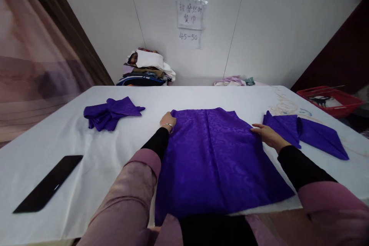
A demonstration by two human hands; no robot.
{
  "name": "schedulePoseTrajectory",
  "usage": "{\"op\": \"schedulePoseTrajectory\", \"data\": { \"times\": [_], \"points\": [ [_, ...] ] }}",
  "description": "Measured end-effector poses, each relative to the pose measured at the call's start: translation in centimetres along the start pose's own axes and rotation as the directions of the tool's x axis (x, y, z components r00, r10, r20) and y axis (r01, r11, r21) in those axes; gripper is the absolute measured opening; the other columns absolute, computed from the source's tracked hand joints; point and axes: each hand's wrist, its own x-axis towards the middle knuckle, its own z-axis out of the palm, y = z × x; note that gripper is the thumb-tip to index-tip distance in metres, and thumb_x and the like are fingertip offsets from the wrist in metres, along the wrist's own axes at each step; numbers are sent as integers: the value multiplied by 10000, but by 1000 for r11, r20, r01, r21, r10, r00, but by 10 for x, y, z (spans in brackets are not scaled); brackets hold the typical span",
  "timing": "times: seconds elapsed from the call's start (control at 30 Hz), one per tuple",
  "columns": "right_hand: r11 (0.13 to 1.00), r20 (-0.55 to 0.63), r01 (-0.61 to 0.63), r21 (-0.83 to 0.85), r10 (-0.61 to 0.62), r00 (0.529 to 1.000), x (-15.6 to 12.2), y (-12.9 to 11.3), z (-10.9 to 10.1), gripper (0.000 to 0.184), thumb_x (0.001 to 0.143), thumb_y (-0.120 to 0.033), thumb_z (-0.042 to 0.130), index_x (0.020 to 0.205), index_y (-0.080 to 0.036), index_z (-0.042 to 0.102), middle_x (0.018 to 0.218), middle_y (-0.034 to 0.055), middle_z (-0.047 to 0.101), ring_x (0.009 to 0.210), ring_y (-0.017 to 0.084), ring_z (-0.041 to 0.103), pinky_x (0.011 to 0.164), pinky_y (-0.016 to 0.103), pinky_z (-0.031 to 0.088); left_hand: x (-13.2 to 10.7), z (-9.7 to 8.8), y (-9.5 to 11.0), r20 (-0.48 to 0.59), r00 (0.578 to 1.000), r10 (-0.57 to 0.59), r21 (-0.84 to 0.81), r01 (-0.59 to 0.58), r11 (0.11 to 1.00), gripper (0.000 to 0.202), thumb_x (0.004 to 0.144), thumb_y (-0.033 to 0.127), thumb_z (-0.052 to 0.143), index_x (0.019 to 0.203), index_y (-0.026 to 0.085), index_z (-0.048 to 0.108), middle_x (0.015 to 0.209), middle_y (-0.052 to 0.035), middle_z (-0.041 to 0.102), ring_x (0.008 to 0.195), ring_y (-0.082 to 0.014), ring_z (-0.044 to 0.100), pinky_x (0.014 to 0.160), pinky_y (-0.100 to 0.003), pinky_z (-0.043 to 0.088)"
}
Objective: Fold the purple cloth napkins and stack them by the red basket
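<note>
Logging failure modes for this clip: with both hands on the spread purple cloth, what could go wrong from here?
The purple cloth reaches the near table edge, so it might slide off. The right hand sits close to the folded napkins and could nudge them out of shape.

Between left hand [168, 120] and right hand [266, 133] lies the spread cloth [213, 157]; crumpled cloths [111, 113] well left of the grip, folded cloths [305, 132] just right

- Crumpled purple damask cloth [111, 113]: 10 o'clock on the white-covered table [201, 96].
- Two folded purple napkins [305, 132]: 3 o'clock, touching each other.
- Flat black rectangular slab [49, 183]: 8 o'clock.
- Red plastic basket [331, 102]: 2 o'clock, beyond table edge.
- Heap of mixed clothes [147, 69]: 11 o'clock, against wall.
- Handwritten paper sign [190, 19]: 12 o'clock, on wall.
</note>
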Motion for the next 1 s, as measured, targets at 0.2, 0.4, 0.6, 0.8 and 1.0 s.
{"op": "schedulePoseTrajectory", "data": {
  "times": [0.2,0.4,0.6,0.8,1.0],
  "points": [
    [999,84,-54,-4,54,995,31,-16,24,601,750,-122,654,1316,-143,454,841,75,717,642,162,660,548,224,535,20,-19,-4,-31,1000,1,-110,-4,994,456,702,208,660,1149,159,586,1152,-118,645,1038,-227,611,828,-274,459],
    [1000,50,29,-1,-28,998,57,-22,48,748,733,-37,594,1419,-129,312,690,53,686,508,163,615,470,247,512,27,-45,-8,-53,999,12,-174,-21,985,495,691,209,671,1176,161,580,1060,-96,674,877,-203,654,745,-265,493],
    [994,-29,113,-8,-113,993,66,-24,47,695,706,-13,569,1373,-106,396,617,22,630,472,132,548,410,204,436,31,-51,-9,-84,996,29,-220,-47,974,547,657,187,709,1185,160,571,1053,-103,664,847,-210,655,769,-281,499],
    [977,-49,213,-3,-213,976,64,-35,36,597,700,-61,592,1284,-139,492,611,-13,578,454,96,466,376,179,340,38,-52,-9,-87,995,43,-252,-64,966,570,660,189,694,1210,155,550,1039,-94,654,848,-200,650,767,-284,509],
    [965,-47,262,7,-262,964,58,-53,31,566,681,-63,602,1234,-158,525,621,-14,565,465,96,458,410,198,362,35,-66,1,-116,991,73,-272,-102,957,575,654,163,690,1211,132,551,1015,-93,650,905,-214,635,821,-295,497]
  ]
}}
